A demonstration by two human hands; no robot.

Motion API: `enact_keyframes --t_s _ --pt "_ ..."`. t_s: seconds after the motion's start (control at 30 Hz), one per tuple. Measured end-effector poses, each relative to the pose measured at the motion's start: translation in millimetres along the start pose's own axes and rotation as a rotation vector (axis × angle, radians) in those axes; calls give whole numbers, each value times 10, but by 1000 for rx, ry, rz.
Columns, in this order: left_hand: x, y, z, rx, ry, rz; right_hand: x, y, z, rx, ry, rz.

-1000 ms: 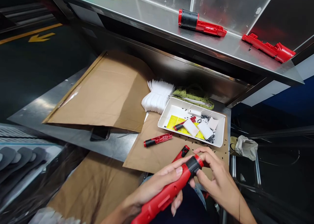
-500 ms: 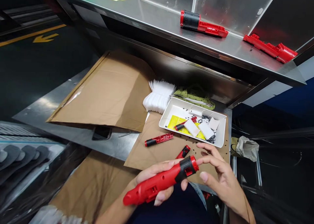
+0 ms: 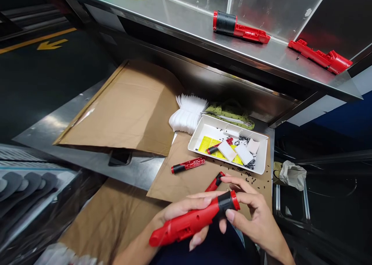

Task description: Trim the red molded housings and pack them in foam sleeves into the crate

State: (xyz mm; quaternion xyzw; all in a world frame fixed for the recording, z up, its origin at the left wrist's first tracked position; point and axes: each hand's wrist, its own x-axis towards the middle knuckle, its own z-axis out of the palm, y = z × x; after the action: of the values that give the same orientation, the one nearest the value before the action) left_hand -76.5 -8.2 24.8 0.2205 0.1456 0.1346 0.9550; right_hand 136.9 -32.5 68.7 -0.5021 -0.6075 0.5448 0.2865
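A red plastic housing (image 3: pixel 188 221) with a black collar and a red end ring lies across my left hand (image 3: pixel 186 207), whose fingers are wrapped round its body. At the collar end, my right hand (image 3: pixel 255 214) has its thumb against the black band and its index finger by the red ring. The other right fingers are bent above. Just behind the hands, a second red part with a black end (image 3: pixel 214 183) rests on the cardboard sheet (image 3: pixel 162 183). Another red and black half-shell (image 3: pixel 188 165) lies open side up, left of the white tray (image 3: pixel 264 156).
The tray holds white blocks, a yellow printed sheet, a red part and small black pieces; more black pieces are scattered in front. White sheets (image 3: pixel 188 114) are stacked beside a large carton (image 3: pixel 116 110). Two red housings (image 3: pixel 252 34) lie on the metal shelf (image 3: pixel 186 28).
The housing has been turned about its length, so the collar's opening no longer faces me, and has shifted slightly right and down. My right thumb has closed onto the collar.
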Motion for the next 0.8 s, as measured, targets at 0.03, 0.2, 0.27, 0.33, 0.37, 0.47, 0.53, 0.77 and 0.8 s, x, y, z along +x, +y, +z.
enact_keyframes --t_s 0.03,0.2,0.27,0.33,0.37,0.47,0.53,0.77,0.8 --pt "-2 8 18 -2 21 -13 -3 10 5 2 27 -14" --pt "-5 31 108 22 127 -43 -12 27 16 -12 80 -21" --pt "1 18 113 35 149 -47 -9 23 11 -8 88 -12" --pt "10 -8 97 26 153 -56 -4 17 -5 -8 88 -8" --pt "16 -25 84 14 147 -57 0 15 -17 -12 82 -2" --pt "36 -77 42 -16 141 -60 13 16 -64 -14 36 18" --pt "48 -106 25 -22 146 -58 22 26 -98 4 -6 21" --pt "68 -180 15 -61 154 -45 56 19 -136 76 -59 23" --pt "71 -192 13 -63 161 -38 63 11 -118 81 -50 26"
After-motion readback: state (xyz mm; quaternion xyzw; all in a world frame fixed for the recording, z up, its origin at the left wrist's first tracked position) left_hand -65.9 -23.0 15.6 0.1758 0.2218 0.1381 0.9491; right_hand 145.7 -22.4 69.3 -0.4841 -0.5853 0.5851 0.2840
